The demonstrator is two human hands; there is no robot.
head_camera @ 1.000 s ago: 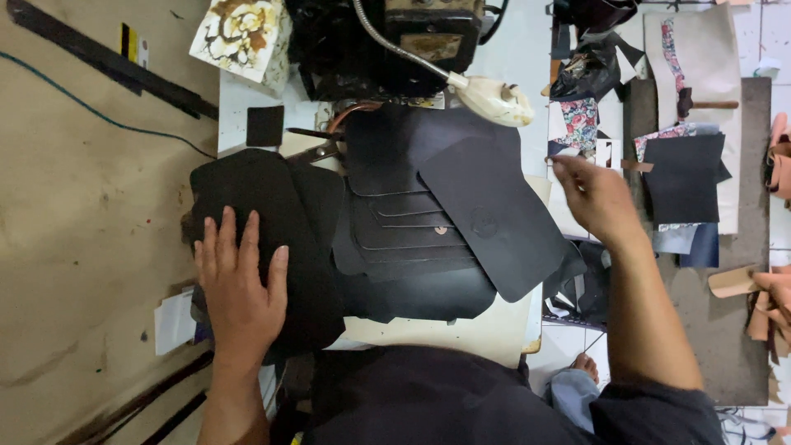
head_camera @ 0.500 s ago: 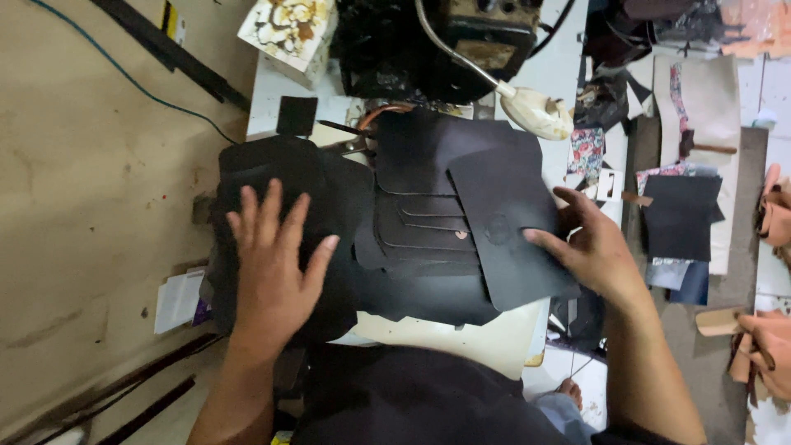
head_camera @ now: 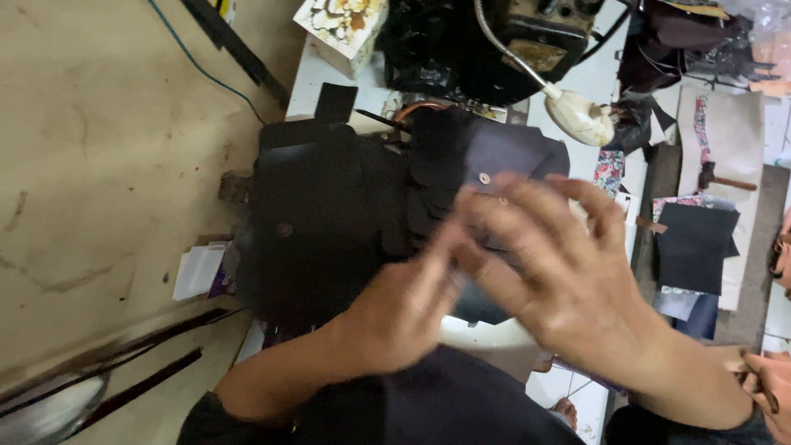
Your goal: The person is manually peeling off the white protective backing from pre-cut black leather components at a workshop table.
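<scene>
Head view: left hand (head_camera: 404,317), right hand (head_camera: 568,272) blurred over black leather panels (head_camera: 329,214); grip undeterminable. Risk: stacked panels shifting, misaligning near sewing machine (head_camera: 486,41).

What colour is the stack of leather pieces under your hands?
Black, seen in the head view: the leather pieces are dark all over, with a small round snap on one.

Matt black leather pieces (head_camera: 329,214), metal snap (head_camera: 484,177).

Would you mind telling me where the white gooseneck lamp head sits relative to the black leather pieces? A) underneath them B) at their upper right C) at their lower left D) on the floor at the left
B: the white lamp head lies on the table at the upper right of the black leather pieces, beyond both blurred hands.
</scene>
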